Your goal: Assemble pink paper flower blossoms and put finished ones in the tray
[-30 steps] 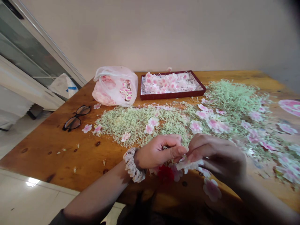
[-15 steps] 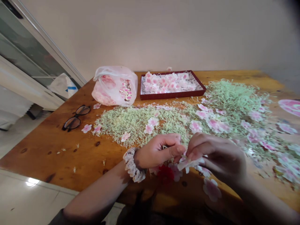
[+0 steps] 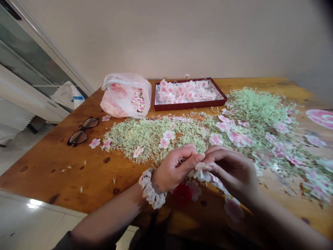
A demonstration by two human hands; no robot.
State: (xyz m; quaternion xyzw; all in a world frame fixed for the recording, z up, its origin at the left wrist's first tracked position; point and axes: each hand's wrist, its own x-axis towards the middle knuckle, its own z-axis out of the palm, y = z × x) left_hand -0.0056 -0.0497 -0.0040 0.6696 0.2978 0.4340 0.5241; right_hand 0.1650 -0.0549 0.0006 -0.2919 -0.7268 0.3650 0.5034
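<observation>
My left hand (image 3: 173, 167), with a scrunchie on its wrist, and my right hand (image 3: 234, 171) meet above the near edge of the wooden table (image 3: 59, 163). Both pinch a pink-and-white fabric flower (image 3: 204, 172) between their fingertips. What the left fingertips grip exactly is too small to make out. Below the hands lie a red flower (image 3: 182, 193) and more pink petals (image 3: 233, 208). A wide heap of pale green stamens (image 3: 153, 133) dotted with pink flowers lies just beyond the hands.
A dark red tray (image 3: 187, 104) of pink flowers stands at the back. A plastic bag (image 3: 126, 95) of petals sits left of it. Black glasses (image 3: 82, 132) lie at the left. Loose flowers and green strands (image 3: 256, 107) cover the right side.
Both hands have drawn slightly closer together and the flower between them has turned. The view has shifted a little.
</observation>
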